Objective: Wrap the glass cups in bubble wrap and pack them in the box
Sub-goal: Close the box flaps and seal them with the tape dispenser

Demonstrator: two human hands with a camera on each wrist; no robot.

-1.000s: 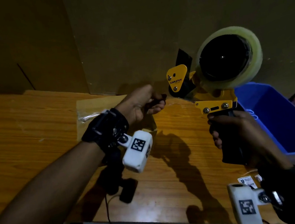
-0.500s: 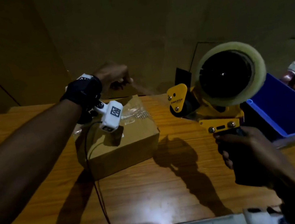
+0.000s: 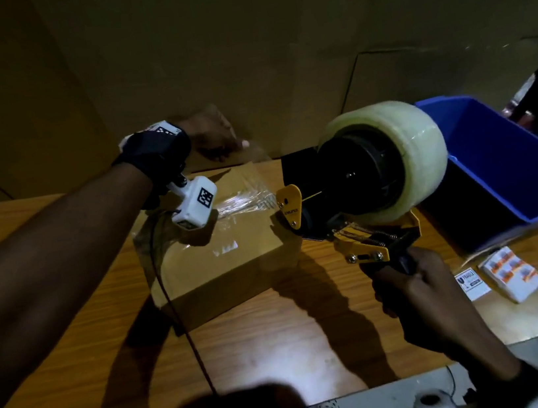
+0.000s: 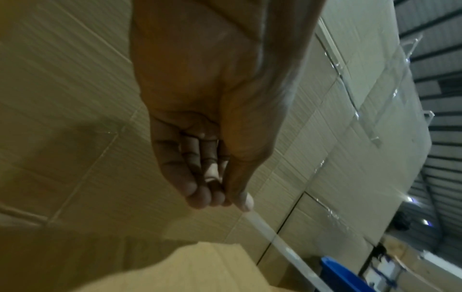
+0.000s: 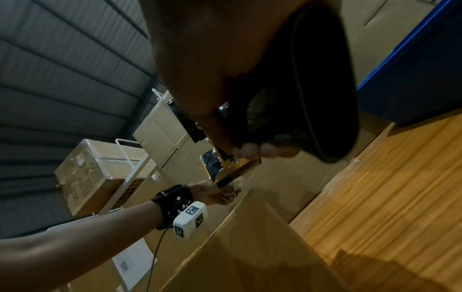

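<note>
A closed cardboard box [image 3: 230, 261] sits on the wooden table [image 3: 69, 318], its top glossy with clear tape. My right hand [image 3: 418, 290] grips the black handle of a yellow tape dispenser [image 3: 358, 187] with a big clear roll, held just right of the box. My left hand [image 3: 213, 139] reaches beyond the box's far edge and pinches the free end of the clear tape [image 4: 275, 239] between thumb and fingertips [image 4: 240, 199]. The strip runs taut from the left hand [image 4: 212, 138] toward the dispenser. No glass cups or bubble wrap show.
A blue plastic bin [image 3: 509, 152] stands at the table's right end. Small printed label packs [image 3: 509, 273] lie near the right front edge. Large cardboard cartons [image 3: 239, 52] form a wall behind the table. A cable [image 3: 179, 313] hangs from my left wrist across the box.
My left hand has pulled the tape end away from the dispenser, out past the box's far edge. The dispenser has come lower and closer to the box's right side.
</note>
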